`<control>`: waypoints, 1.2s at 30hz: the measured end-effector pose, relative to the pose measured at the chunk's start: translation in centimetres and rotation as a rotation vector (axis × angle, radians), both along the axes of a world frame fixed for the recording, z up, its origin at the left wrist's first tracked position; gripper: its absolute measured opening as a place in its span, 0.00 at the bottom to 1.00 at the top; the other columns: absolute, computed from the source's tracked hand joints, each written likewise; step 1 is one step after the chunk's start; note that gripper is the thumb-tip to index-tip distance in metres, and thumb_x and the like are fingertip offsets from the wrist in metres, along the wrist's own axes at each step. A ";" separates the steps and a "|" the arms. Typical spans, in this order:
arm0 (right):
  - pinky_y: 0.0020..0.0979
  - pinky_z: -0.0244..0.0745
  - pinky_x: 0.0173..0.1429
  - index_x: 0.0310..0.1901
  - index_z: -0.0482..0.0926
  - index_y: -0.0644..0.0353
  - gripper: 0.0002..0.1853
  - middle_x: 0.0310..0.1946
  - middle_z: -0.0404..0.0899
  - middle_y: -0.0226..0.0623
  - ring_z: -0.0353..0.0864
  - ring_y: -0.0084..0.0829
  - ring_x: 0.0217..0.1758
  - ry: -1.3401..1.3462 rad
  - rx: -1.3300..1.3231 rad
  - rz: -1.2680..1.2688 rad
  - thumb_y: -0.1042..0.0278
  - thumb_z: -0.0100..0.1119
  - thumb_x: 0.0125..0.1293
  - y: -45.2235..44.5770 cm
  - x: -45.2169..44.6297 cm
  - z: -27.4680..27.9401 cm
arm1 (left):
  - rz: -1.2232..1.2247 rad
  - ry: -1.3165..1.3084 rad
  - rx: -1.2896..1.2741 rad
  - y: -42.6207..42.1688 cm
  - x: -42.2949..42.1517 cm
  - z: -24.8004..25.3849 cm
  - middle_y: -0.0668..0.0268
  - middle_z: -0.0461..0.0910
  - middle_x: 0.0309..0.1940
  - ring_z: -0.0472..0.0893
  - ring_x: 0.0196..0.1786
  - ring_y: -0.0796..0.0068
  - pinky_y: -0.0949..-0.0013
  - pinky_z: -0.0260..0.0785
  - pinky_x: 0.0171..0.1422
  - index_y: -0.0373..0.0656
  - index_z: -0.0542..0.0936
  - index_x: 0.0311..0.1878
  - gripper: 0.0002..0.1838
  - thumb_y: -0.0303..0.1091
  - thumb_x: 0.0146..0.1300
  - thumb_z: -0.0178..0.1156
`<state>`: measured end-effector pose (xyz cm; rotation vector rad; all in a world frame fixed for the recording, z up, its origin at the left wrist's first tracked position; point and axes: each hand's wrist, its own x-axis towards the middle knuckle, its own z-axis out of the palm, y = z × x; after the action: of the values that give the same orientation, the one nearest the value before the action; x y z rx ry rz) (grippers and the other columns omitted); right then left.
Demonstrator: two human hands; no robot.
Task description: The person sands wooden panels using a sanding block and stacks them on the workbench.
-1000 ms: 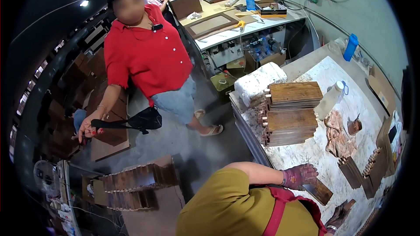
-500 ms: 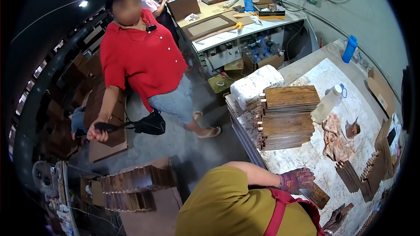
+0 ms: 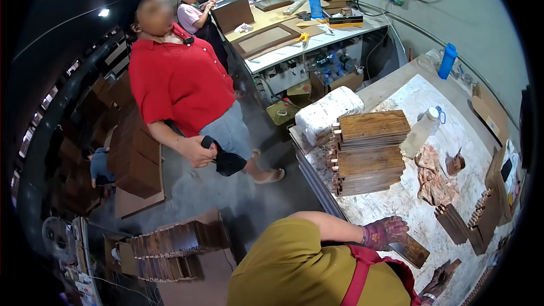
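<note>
My left hand (image 3: 386,233), in a purple patterned glove, is at the near end of a small brown wooden board (image 3: 412,251), with its fingers bent together at the board's edge. Lower right, my right hand (image 3: 435,281) wears a dark stained glove and is closed round something dark brown that I cannot make out. Both hands are over the stained white sheet (image 3: 362,207) on the worktable. Stacked brown boards (image 3: 371,161) with pale pegs lie farther up, and more pegged pieces (image 3: 451,224) are to the right.
A bottle (image 3: 420,133), a crumpled cloth (image 3: 433,175), a small pot (image 3: 455,164) and a white bundle (image 3: 330,114) are on the table. A person in red (image 3: 181,85) stands across the aisle. Another person (image 3: 195,17) is behind. Pegged boards (image 3: 170,243) stand lower left.
The person in red has turned and brought the hand with the black bag inward. The view has shifted slightly. My hands and the small board have hardly moved.
</note>
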<state>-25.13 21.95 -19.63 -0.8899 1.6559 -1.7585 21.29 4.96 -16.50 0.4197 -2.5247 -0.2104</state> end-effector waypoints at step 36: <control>0.32 0.85 0.52 0.62 0.72 0.70 0.24 0.48 0.81 0.47 0.81 0.38 0.47 -0.880 -0.193 0.107 0.62 0.60 0.72 -0.7 6.3 7.4 | 0.022 -0.098 0.156 0.7 2.1 5.7 0.56 0.60 0.74 0.57 0.78 0.54 0.49 0.48 0.81 0.52 0.66 0.73 0.38 0.51 0.60 0.64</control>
<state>-18.81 21.30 -12.20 -0.1863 0.8597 -1.8574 23.41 5.63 -10.76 0.5307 -2.6078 -0.3881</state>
